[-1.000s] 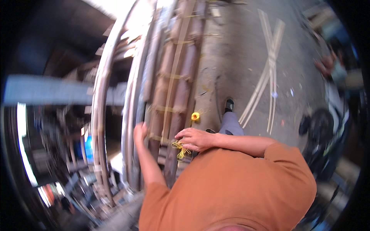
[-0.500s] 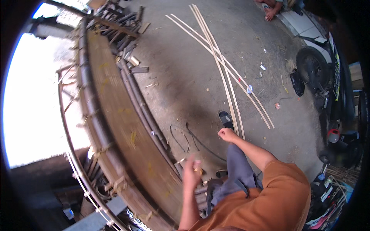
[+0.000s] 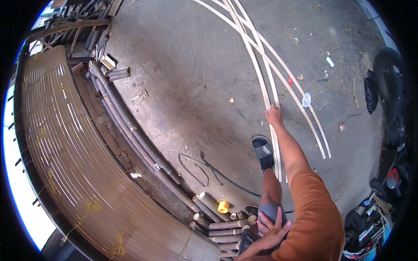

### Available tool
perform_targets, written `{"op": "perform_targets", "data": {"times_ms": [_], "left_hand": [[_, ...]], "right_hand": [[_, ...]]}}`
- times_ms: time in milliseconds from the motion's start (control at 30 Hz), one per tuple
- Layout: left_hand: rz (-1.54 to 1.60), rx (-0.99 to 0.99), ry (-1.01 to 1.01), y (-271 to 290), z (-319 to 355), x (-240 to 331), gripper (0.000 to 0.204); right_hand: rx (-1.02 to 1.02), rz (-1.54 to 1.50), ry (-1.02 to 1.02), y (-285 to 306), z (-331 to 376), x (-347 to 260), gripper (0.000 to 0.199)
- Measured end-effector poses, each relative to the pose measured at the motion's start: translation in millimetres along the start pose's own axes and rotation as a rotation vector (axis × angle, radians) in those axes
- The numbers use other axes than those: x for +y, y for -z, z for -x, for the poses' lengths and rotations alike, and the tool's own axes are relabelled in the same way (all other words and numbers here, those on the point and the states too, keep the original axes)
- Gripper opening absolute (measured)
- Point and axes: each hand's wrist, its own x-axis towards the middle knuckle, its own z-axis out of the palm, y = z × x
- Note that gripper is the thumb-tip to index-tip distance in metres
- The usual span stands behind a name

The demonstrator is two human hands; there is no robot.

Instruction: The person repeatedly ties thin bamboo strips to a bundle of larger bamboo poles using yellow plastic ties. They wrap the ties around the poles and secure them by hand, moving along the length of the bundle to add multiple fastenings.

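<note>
As bamboo strips (image 3: 278,82) cross floor, yellow spool (image 3: 223,206) near poles (image 3: 130,126)

Bright daylight, coming in from my left where the sky blows out white at the rim. Soft shadows on the concrete floor (image 3: 196,87). Heavy fisheye bend, black vignette corners. Center sharp, edges smeared; my right hand (image 3: 274,115) slightly blurred.

Grey concrete floor (image 3: 196,78). Long pale bamboo strips (image 3: 261,61) cross the upper right; dark bamboo poles (image 3: 130,130) run along the left; a yellow twine spool (image 3: 223,206) and black cord (image 3: 204,167) lie lower centre.
</note>
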Motion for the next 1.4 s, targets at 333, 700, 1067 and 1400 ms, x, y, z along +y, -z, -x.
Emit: {"op": "perform_targets", "data": {"times_ms": [333, 700, 1067, 1400], "left_hand": [[0.217, -0.008, 0.004, 37, 1, 31, 0.091], [0.538, 0.392, -0.462, 34, 31, -84, 0.062], [0.506, 1.454, -0.885, 238, 400, -49, 0.05], [0.804, 1.827, -0.214, 140, 575, -210, 0.038]], "right_hand": [[0.176, -0.197, -0.011, 20, 10, -2, 0.029], [0.356, -0.76, 0.703, 426, 235, -296, 0.022], [-0.636, -1.285, 0.807, 516, 446, -629, 0.038], [-1.396, -1.371, 0.788, 461, 777, -609, 0.02]]}}
